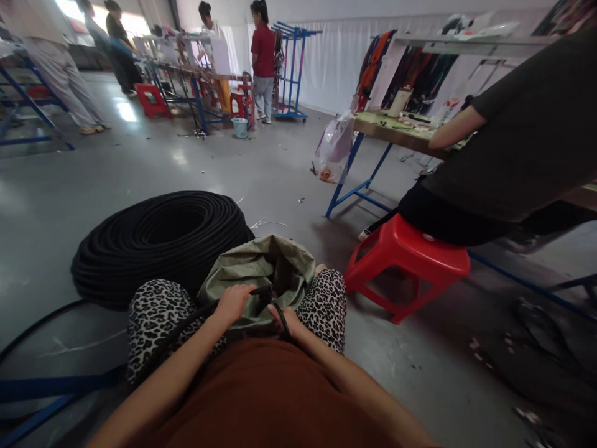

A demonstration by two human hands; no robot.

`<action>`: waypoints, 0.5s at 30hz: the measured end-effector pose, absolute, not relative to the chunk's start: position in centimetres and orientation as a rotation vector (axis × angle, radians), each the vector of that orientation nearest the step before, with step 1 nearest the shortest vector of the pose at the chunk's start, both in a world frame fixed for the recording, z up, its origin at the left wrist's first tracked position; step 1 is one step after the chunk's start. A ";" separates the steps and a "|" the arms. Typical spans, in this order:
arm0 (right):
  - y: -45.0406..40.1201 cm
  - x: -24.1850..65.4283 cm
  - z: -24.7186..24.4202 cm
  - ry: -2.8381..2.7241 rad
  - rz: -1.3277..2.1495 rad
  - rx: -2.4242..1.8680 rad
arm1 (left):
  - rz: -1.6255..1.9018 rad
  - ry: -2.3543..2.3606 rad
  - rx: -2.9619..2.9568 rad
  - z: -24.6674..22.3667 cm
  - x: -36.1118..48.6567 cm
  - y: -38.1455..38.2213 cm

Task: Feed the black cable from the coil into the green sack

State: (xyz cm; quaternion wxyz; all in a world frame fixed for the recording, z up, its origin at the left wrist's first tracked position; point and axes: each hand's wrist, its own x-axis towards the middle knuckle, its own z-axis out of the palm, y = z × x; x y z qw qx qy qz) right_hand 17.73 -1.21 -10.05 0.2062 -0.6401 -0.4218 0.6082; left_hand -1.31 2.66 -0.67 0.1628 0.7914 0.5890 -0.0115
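My left hand [234,301] is closed around a thick black cord [259,290], its end sticking out past my fingers. My right hand [290,321] grips a pair of scissors [280,316] by the dark handles. The scissor blades meet the cord near its end; whether they are cutting through cannot be made out. Both hands are over the mouth of a greenish sack [222,269] that stands open between my knees. Behind the sack, to the left, lies a large coil of black cord [214,236].
At right a person in dark clothes [522,137] sits on a red stool [410,249] at a workbench [392,129]. A plastic bag [334,149] hangs from its corner. Blue metal legs [60,387] are close at lower left. Several people stand around tables farther back.
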 end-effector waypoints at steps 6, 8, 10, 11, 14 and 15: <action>-1.4 17.6 -8.9 -1.278 1.568 -1.863 | -0.067 1.694 2.232 -0.1 -0.6 2.9; -1.4 17.6 -8.5 -1.285 1.563 -1.868 | -0.092 1.700 2.229 0.2 -0.3 3.0; -1.4 17.6 -8.3 -1.269 1.572 -1.872 | -0.125 1.711 2.222 0.4 0.0 3.2; -1.4 17.6 -8.2 -1.259 1.576 -1.882 | -0.141 1.717 2.217 0.5 0.1 3.2; -1.3 17.6 -8.4 -1.202 1.618 -1.918 | -0.170 1.710 2.218 0.7 0.4 3.4; -1.3 17.6 -8.5 -1.171 1.638 -1.931 | -0.172 1.706 2.221 0.7 0.4 3.4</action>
